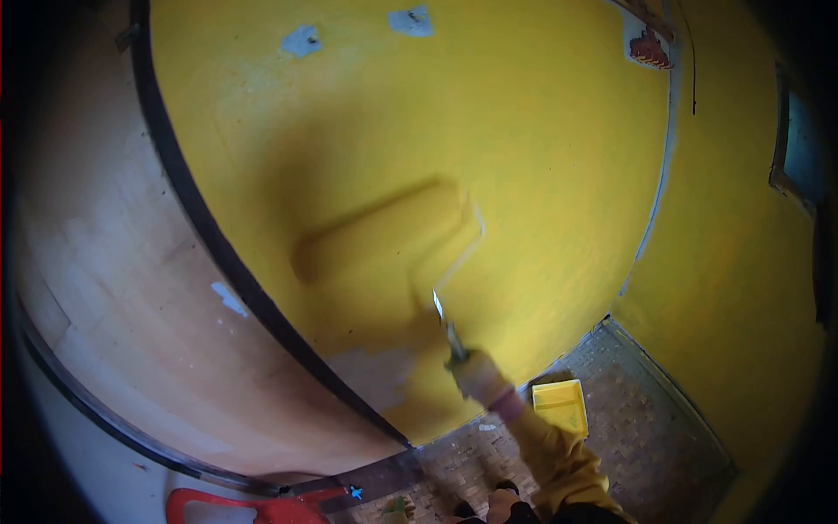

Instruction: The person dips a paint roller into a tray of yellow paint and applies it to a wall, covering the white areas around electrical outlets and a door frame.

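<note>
My right hand (479, 377) is closed around the handle of a paint roller (377, 229). The roller's sleeve is coated yellow and lies at a slant against or very near the yellow wall (541, 175); it is blurred, so contact is hard to judge. A thin metal frame (463, 258) runs from the sleeve down to the handle. Below the roller, a pale patch (371, 375) shows on the wall near its lower corner. A yellow sleeve (559, 458) covers my right forearm, with a pinkish band at the wrist. My left hand is out of the picture.
A yellow paint tray (559, 403) stands on the patterned floor (646, 428) by the wall's foot. A dark strip (209, 227) divides the yellow wall from a beige surface (113, 236). A red object (288, 509), perhaps a chair, is at the bottom left.
</note>
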`<control>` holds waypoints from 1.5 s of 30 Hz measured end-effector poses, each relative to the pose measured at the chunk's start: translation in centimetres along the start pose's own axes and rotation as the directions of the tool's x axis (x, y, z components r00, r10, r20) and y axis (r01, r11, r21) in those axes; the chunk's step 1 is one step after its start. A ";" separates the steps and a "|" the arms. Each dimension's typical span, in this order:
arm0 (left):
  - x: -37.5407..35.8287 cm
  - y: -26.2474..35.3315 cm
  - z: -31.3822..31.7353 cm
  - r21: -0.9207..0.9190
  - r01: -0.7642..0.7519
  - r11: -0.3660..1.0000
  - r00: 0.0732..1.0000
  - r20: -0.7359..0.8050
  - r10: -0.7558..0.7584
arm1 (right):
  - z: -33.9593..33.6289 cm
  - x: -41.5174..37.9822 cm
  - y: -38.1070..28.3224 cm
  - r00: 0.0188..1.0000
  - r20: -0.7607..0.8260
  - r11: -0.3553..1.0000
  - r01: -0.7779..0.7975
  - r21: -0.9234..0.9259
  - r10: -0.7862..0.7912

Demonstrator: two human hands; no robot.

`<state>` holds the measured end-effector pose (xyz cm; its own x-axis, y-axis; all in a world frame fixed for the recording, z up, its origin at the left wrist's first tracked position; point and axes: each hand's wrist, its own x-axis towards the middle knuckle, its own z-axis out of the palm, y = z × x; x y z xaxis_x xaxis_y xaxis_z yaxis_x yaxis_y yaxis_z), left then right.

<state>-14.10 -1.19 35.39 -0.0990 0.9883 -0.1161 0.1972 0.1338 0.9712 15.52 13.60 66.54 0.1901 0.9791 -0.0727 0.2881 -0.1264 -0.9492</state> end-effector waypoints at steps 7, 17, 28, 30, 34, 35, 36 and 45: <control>-4.0 -2.0 -2.4 -0.277 0.187 0.943 0.973 -0.077 -0.216 | -3.5 3.4 -15.6 0.976 0.024 0.920 0.196 0.339 -0.217; -9.1 -2.2 -1.4 -0.555 0.437 0.708 0.801 -0.118 -0.587 | -2.1 7.8 -10.7 0.680 0.142 0.403 0.575 -0.712 -0.719; -8.2 9.9 9.3 -0.183 0.197 0.963 0.976 -0.053 -0.210 | 10.3 -5.8 25.3 0.962 0.009 0.960 -0.274 -0.063 0.275; -5.7 10.6 10.0 0.382 -0.166 0.909 0.979 0.173 0.106 | 10.0 -6.5 24.8 0.962 0.035 0.962 -0.268 -0.052 0.270; 3.2 17.0 13.4 0.572 -0.596 0.564 0.799 0.353 0.487 | 8.1 -6.2 20.0 0.962 0.125 0.961 -0.256 0.107 0.242; 5.0 20.1 14.6 0.519 -0.528 0.672 0.848 0.269 0.457 | 7.6 -5.2 19.3 0.980 0.192 0.961 0.102 -0.257 -0.053; 6.8 23.1 15.9 0.452 -0.451 0.770 0.891 0.188 0.412 | 7.1 -4.2 18.6 0.889 0.353 0.713 0.447 -0.540 -0.290; 11.9 25.7 19.7 -0.262 0.080 0.962 0.988 0.147 -0.042 | 5.2 -1.1 18.1 0.952 0.170 0.923 0.291 -0.251 -0.254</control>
<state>8.96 15.47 54.88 0.0377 0.9818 -0.1862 -0.0737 0.1885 0.9793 15.60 11.06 47.85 -0.0521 0.9914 0.1199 0.5573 0.1285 -0.8203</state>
